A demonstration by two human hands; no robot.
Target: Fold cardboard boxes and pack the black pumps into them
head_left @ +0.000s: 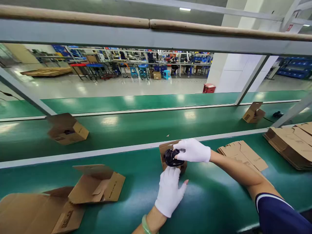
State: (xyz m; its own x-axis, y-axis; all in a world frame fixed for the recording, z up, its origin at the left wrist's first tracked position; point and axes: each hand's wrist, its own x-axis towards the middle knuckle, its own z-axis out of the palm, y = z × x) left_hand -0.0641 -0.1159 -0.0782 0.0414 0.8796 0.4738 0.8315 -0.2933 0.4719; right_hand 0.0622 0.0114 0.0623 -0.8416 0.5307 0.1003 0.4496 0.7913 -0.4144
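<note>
Well apart at nine o'clock of the hands: an open box (97, 183) on the green belt (136, 198), untouched.

Left hand (170, 191): gloved, fingers straight and pressed together, tips against the near wall of the small carton (183, 168), thumb splayed toward three o'clock. Bracing rather than gripping, by the look of it. Best kept flat and firm there, so that the carton does not slide away toward twelve o'clock.

Black part (170, 157): round, sitting at the mouth of the carton, just at twelve o'clock of the left fingertips and touching the right ones. How deep inside it sits cannot be told.

Right hand (193, 150): gloved, reaching in from three o'clock, thumb and forefinger pinching the part's right edge, remaining fingers curled loosely above. Probably wise to hold the part level and centred over the opening, ease it in without catching the cardboard flaps, and loosen the pinch only once the part rests fully inside.

Near, at three o'clock of the right wrist: flat cartons (243, 155), lying untouched on the belt.
</note>
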